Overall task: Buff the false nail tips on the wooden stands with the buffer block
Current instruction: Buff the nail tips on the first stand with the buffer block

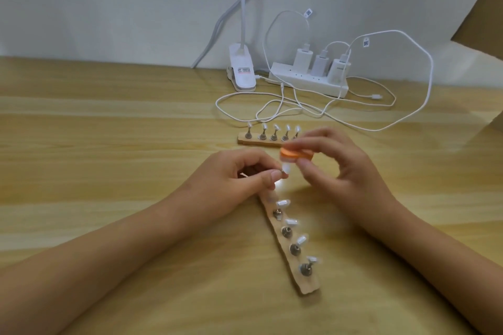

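Note:
A long wooden stand (302, 275) lies on the table, running away from me, with several clear false nail tips on metal pegs. My left hand (239, 171) pinches the peg of the farthest nail tip (286, 169) between thumb and forefinger. My right hand (334, 160) holds an orange buffer block (292, 155) flat against the top of that tip. A second wooden stand (258, 141) with several tips sits crosswise just beyond my hands; its right end is hidden behind my right hand.
A white power strip (307, 81) with three chargers sits at the back by the wall. Loose white cables (272, 109) loop across the table behind the far stand. A white clip lamp base (242, 72) stands left of the strip. Brown cardboard (484, 8) rises at the right.

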Motion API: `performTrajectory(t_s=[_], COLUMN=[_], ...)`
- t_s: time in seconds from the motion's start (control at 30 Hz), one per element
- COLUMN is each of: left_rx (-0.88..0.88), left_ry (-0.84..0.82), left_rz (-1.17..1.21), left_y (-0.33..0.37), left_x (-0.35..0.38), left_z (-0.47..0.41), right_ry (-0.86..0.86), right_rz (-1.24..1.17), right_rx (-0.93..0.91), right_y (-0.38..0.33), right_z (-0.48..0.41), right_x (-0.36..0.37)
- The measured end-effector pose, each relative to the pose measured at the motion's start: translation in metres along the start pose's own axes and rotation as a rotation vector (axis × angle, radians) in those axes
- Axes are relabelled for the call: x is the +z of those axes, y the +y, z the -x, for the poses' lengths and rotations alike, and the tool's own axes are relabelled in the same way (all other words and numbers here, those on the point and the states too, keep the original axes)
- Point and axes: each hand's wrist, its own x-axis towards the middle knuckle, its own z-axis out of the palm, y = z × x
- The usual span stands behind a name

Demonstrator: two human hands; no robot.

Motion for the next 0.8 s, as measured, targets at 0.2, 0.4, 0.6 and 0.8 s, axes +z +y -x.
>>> performTrajectory(t_s=[0.2, 0.4, 0.6, 0.8], left_rx=[-0.03, -0.08, -0.092, -0.078], left_ry=[0.01, 0.048, 0.039, 0.04], left_rz=[0.206, 0.334, 0.343, 0.344], left_y=[0.002, 0.002, -0.001, -0.003], left_x=[0.001, -0.001, 0.001, 0.001], left_z=[0.001, 0.0, 0.0, 0.001], right_ry=[0.05, 0.101, 0.138, 0.128], right_rz=[-0.047, -0.178, -0.11, -0.132], right_rx=[-0.083, -0.009, 0.006, 0.053], right_y=[-0.004, -0.003, -0.002, 0.0], right_z=[0.002, -0.001, -0.003, -0.002], right_x=[0.001, 0.004, 0.007, 0.012])
